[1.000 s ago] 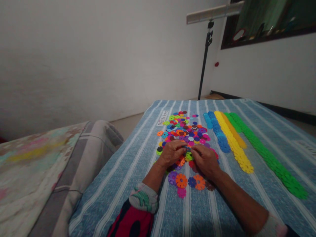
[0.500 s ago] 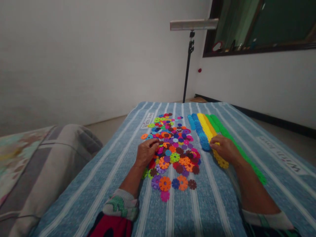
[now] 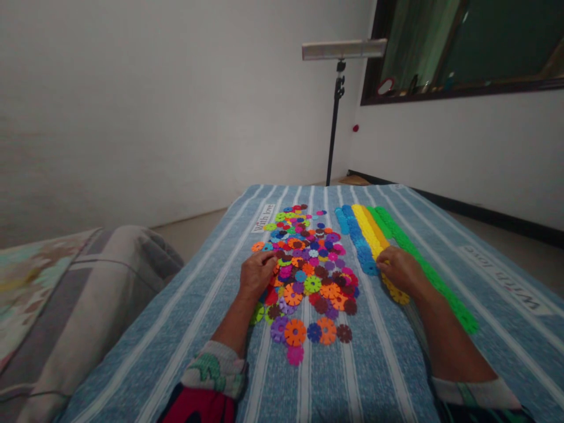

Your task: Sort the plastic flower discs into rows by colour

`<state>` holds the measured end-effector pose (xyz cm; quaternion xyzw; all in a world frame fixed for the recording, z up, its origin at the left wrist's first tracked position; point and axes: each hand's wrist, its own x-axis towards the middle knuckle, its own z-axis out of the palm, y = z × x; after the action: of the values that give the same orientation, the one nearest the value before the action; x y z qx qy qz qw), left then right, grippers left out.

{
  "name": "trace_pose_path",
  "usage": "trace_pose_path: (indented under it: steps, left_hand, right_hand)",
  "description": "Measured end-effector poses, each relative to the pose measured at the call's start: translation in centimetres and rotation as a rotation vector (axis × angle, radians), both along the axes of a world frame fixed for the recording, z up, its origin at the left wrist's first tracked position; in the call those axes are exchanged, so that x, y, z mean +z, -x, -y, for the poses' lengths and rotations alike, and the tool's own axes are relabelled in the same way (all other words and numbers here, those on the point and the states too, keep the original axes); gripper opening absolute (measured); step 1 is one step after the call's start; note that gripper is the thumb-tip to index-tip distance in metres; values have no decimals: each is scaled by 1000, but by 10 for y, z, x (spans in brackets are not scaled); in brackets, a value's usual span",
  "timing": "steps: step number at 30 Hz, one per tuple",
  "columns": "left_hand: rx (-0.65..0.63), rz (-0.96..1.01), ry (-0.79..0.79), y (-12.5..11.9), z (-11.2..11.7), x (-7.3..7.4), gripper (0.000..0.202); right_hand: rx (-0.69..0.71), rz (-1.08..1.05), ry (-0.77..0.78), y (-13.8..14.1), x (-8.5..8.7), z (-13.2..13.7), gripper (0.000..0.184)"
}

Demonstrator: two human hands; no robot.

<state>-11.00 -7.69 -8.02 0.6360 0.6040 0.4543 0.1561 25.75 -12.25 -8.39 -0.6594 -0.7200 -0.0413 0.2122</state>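
Looking down on a striped cover [image 3: 388,370], we log two hands among flat, flower-shaped discs.

Left hand [image 3: 258,275]: knuckles up on the left edge of the loose pile [image 3: 315,276], fingers curled down onto the discs. We cannot tell whether it pinches one.

Right hand [image 3: 399,269]: right of the pile, lying over the near part of the yellow row [image 3: 367,232]. Its fingers are bent and drawn close, tips turned left. They are touching or just beside the near end of the blue row [image 3: 351,232]. The hand hides its own tips, so we cannot tell whether a disc sits between them.

Layout: three sorted rows lie side by side with their long axes running near to far, leaning a little left at the far end.
- Blue is leftmost and shortest, just beside the pile.
- Yellow reaches nearer, ending under the right wrist.
- The green row [image 3: 443,288] is longest and passes right of the forearm.

Relation that matters: the blue row's near end lies just left of the right fingertips. The pile sits between the two hands. The right hand is nearer the rows and the left hand is nearer the pile.
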Motion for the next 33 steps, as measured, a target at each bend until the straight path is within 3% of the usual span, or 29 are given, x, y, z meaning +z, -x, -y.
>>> trace_pose_path:
  steps: [4,10,14,17,21,25,33]
  left_hand:
    - [50,-121,7,8,-5,-4,23]
    - [205,-143,19,24,-10,-9,23]
    - [290,-202,77,25,-9,-9,26]
    - [333,-298,143,22,-8,-9,29]
    - [296,-400,199,16,-6,-5,32]
    - [240,-487,288,11,-7,4,38]
    - [215,-607,390,5,-16,14,41]
  right_hand:
    - [-86,74,-67,0,-4,0,15]
    - [-150,32,-171,11,-2,2,20]
    - [-91,23,-238,35,-3,5,22]
    - [46,17,-257,59,-9,8,20]
    - [235,6,-266,88,-15,13,21]
    - [322,10,-326,102,-16,16,24]
    - [300,-12,-347,102,-17,18,25]
